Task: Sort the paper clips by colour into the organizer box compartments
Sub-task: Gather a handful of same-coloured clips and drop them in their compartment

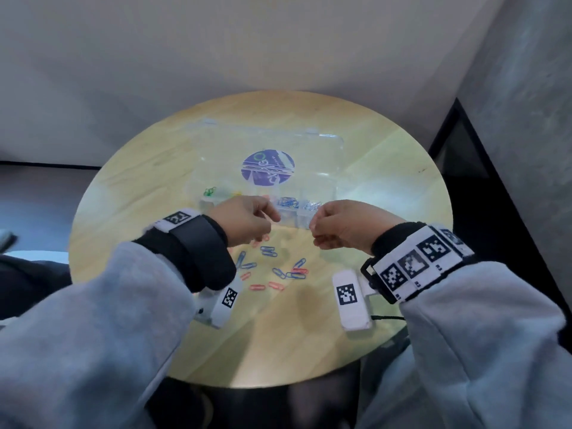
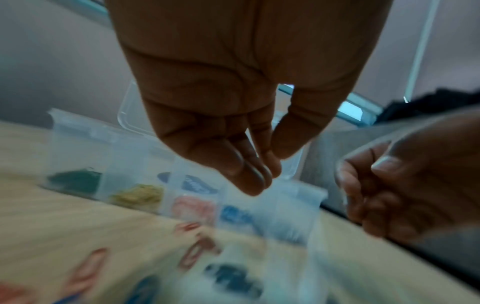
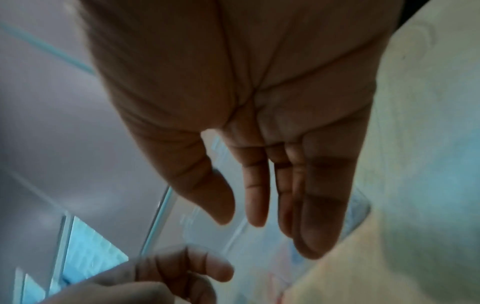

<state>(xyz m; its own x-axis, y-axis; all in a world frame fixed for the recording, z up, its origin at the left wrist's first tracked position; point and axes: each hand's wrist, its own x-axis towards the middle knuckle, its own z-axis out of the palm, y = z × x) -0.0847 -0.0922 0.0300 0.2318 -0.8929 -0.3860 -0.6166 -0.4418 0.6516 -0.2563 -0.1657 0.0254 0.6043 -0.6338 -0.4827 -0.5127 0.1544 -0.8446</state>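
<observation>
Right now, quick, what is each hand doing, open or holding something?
Left hand: thumb meets fingers; whether they hold anything cannot be told.
Right hand: open, nothing in it.

Round light-wood tabletop [image 1: 387, 168]; grey wall [image 1: 216, 41] behind; dark panel [image 1: 464, 156] at right; thin black cable [image 1: 388, 318] at the near edge.

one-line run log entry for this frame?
left hand: above organizer box, grip unclear | right hand: beside it | loose clips: red, blue on table
</observation>
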